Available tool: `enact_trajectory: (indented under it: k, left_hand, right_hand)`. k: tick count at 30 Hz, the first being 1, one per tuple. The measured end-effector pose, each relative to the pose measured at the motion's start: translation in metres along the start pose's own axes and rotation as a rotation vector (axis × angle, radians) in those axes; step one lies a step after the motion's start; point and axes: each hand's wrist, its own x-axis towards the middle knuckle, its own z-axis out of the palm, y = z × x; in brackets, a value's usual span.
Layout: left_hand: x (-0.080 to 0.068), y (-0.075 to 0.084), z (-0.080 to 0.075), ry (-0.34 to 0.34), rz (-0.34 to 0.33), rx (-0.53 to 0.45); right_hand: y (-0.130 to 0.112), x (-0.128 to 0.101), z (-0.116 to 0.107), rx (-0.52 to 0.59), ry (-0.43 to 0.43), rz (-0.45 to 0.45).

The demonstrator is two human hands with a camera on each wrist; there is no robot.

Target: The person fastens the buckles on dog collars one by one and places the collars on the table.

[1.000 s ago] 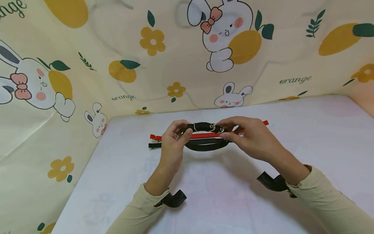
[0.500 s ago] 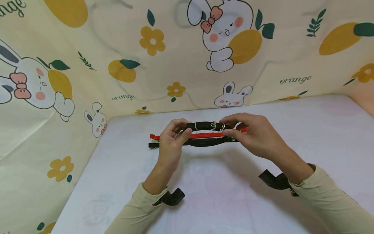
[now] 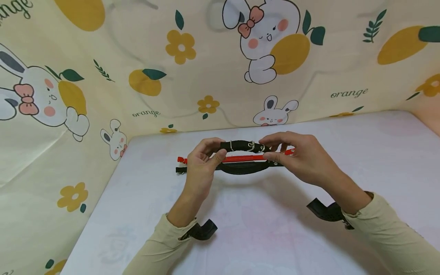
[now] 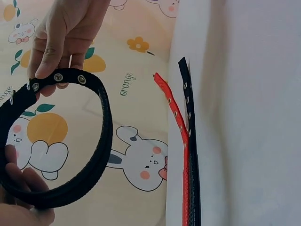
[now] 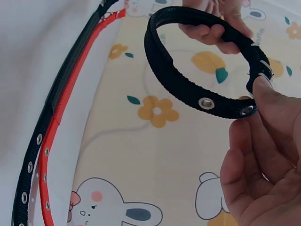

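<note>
A black dog collar with a metal buckle, D-ring and eyelets is closed into a loop and held up above the table. My left hand pinches its left side between thumb and fingers. On the right, near the buckle and ring, my right hand pinches the strap. In the left wrist view the loop appears as a wide ring with eyelets by the right hand's fingertips. A red collar and a second black collar lie stretched out below, partly hidden by the hands and loop.
The white table ends at a cream cloth wall printed with rabbits and oranges. Black straps sit at both sleeve cuffs. The red strap and black strap run side by side in the right wrist view.
My right hand has shifted slightly right and up along the collar, and the ring beside it shows more. The left hand stays nearly in place, still pinching the loop.
</note>
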Motion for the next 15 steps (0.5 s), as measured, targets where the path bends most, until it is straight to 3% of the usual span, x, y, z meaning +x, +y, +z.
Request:
enact_trajectory:
  k: [6,15]
  left_hand:
    - [0.0014,0.0011,-0.0010,-0.013,-0.004,-0.001]
    - [0.0032,0.0009,-0.0058,-0.059,0.026,0.103]
  right_hand:
    - [0.0020,-0.0005,-0.0014,0.015,0.009,-0.019]
    - [0.0004,-0.0006,-0.0042,0.054,0.018,0.037]
